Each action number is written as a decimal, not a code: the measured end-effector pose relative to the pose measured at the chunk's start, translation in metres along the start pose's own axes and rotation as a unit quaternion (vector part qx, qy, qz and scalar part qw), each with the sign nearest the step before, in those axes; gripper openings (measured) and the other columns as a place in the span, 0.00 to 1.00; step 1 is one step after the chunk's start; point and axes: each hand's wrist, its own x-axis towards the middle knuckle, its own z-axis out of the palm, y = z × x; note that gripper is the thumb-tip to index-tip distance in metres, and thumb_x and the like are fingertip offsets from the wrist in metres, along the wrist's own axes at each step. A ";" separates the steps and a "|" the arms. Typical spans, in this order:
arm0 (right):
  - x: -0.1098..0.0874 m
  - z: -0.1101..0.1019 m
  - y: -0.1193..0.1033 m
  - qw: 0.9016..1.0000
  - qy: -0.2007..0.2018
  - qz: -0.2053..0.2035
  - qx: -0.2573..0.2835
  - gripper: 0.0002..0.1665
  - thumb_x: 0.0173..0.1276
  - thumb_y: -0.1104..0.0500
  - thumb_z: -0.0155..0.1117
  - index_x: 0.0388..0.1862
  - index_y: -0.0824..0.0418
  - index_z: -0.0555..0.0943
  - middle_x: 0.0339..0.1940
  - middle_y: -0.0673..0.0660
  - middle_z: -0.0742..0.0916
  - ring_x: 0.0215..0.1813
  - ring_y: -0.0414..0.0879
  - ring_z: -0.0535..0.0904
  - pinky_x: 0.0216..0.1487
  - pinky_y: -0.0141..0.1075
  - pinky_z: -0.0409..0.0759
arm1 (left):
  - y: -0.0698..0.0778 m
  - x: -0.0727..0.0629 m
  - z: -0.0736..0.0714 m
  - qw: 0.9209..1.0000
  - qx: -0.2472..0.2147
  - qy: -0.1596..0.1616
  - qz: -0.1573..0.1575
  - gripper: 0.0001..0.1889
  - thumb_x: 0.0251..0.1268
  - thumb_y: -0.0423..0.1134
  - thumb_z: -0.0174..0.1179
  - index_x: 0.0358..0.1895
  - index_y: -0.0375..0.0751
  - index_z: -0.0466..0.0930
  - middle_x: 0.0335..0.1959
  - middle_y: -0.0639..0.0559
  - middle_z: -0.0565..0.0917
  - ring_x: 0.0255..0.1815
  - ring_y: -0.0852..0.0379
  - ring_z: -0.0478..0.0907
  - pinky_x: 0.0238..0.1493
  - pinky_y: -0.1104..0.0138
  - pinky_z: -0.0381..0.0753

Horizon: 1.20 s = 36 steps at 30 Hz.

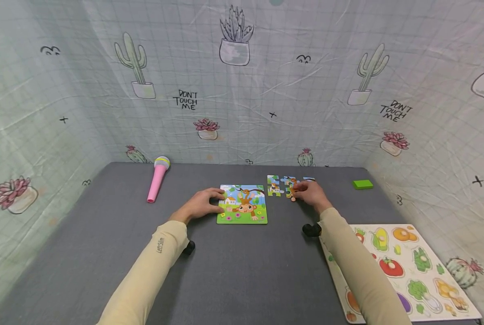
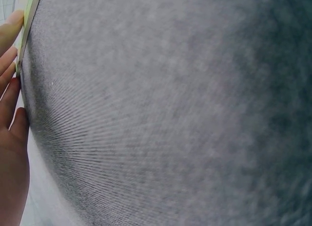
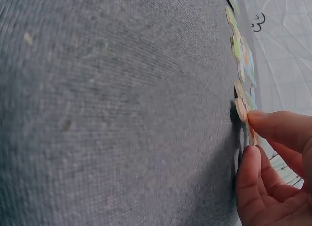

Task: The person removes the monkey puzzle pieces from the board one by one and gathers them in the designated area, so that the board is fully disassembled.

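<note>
A picture puzzle board (image 1: 244, 215) with a monkey, a small house and flowers lies flat on the grey table. My left hand (image 1: 201, 204) rests at the board's left edge, thumb and forefinger apart and touching it. To the right of the board, my right hand (image 1: 313, 195) pinches a jigsaw piece (image 3: 242, 109) between thumb and fingertips, low over the table. Joined puzzle pieces (image 1: 273, 186) lie just left of that hand, and another piece (image 1: 308, 179) shows behind it. The right fingers partly cover the pinched piece.
A pink toy microphone (image 1: 157, 180) lies at the back left. A green block (image 1: 362, 184) sits at the back right. At the front right is a white vegetable board (image 1: 402, 243), with my right forearm across its left part. A patterned cloth (image 1: 242, 99) hangs behind.
</note>
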 end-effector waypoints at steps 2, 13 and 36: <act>0.000 0.001 0.000 1.000 0.000 0.000 -0.001 0.20 0.69 0.62 0.64 0.58 0.66 0.79 0.57 0.66 0.81 0.55 0.58 0.77 0.53 0.47 0.78 | 0.000 0.001 0.000 1.000 0.002 -0.001 -0.003 0.25 0.61 0.44 0.69 0.59 0.36 0.80 0.69 0.45 0.71 0.72 0.43 0.62 0.71 0.49 0.61; 0.000 0.002 0.000 1.000 0.000 -0.008 -0.029 0.19 0.69 0.62 0.65 0.57 0.67 0.80 0.57 0.67 0.80 0.57 0.59 0.75 0.52 0.48 0.77 | 0.000 0.001 0.000 1.000 0.000 0.000 -0.002 0.25 0.61 0.44 0.69 0.59 0.36 0.80 0.68 0.45 0.71 0.72 0.44 0.63 0.71 0.49 0.61; -0.022 0.041 -0.058 0.987 -0.095 -0.128 -0.012 0.22 0.72 0.59 0.61 0.61 0.68 0.78 0.56 0.65 0.81 0.56 0.57 0.78 0.47 0.45 0.80 | 0.000 0.001 -0.003 1.000 -0.004 -0.001 -0.006 0.25 0.62 0.44 0.67 0.61 0.37 0.79 0.70 0.46 0.70 0.73 0.43 0.60 0.72 0.48 0.59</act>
